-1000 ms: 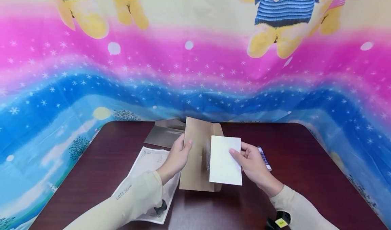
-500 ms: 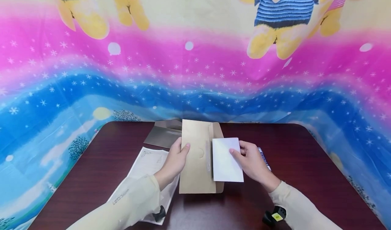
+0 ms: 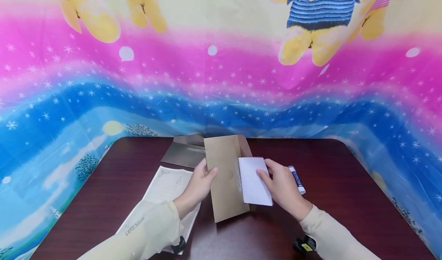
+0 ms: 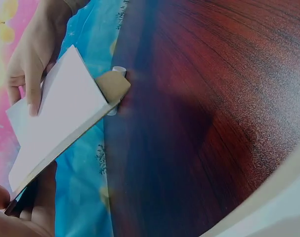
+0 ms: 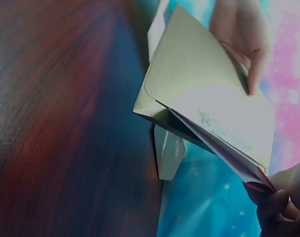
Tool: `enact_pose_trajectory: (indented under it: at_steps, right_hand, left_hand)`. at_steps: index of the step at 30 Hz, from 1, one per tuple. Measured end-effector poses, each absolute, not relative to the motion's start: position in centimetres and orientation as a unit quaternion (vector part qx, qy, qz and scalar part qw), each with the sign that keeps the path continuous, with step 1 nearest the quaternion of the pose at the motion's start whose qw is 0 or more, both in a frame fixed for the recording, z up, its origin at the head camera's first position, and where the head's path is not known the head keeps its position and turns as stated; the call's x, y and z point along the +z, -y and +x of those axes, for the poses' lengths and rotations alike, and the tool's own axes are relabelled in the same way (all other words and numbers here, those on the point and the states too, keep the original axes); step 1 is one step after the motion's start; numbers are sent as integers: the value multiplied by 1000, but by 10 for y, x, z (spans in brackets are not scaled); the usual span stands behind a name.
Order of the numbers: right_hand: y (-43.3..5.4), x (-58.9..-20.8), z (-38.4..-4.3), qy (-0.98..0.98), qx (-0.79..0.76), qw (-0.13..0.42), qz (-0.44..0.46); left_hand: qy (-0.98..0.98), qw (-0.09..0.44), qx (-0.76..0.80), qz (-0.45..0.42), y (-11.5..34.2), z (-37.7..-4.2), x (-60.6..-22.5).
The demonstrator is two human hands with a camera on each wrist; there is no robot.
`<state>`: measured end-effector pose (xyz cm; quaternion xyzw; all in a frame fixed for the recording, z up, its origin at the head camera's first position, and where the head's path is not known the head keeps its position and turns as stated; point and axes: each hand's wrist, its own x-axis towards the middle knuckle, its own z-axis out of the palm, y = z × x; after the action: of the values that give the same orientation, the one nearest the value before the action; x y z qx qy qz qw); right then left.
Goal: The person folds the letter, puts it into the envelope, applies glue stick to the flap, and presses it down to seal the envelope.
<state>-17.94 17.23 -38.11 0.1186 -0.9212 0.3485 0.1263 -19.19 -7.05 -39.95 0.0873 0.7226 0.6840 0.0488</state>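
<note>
In the head view my left hand (image 3: 195,187) grips a brown paper envelope (image 3: 222,179) by its left edge, thumb on the front. The envelope is upright and slightly tilted, its flap (image 3: 244,147) folded out to the right. My right hand (image 3: 284,187) pinches a white folded card (image 3: 256,183) by its right side, thumb on the face. The card's left edge is at the envelope's open side. In the right wrist view, the card (image 5: 224,150) enters the mouth of the envelope (image 5: 189,74) at one edge; a red inner face shows near my fingers. How deep it sits is hidden.
A white sheet with a decorative border (image 3: 169,183) lies under my left forearm. Behind it lies a second brown envelope (image 3: 183,154). A glue stick (image 3: 297,180) rests right of my right hand. A printed cloth (image 3: 221,79) hangs behind the dark wooden table (image 3: 345,198).
The envelope has turned, its lower end swinging right. The right hand has shifted the white card slightly left, bringing it against the envelope's open side. More of the glue stick shows now.
</note>
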Motion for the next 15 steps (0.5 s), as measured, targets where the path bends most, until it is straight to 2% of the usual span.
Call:
enact_pose_trajectory:
  at_steps: [6,9,11,15]
  right_hand:
    - [-163,-388,-171,923,183,285,185]
    - [-160,-389,-168,910,161,321,209]
    - [-159,-387,-168,910,180,309,209]
    - [-162,-383,-176,920,292,207,162]
  left_hand:
    - [-724,36,683,92,66,-191,-401]
    - [-723,35,683,97,65,-190,-402]
    - [-724,33,682,98,64,-191,-402]
    - [-725,28,680,107,66,-191,-403]
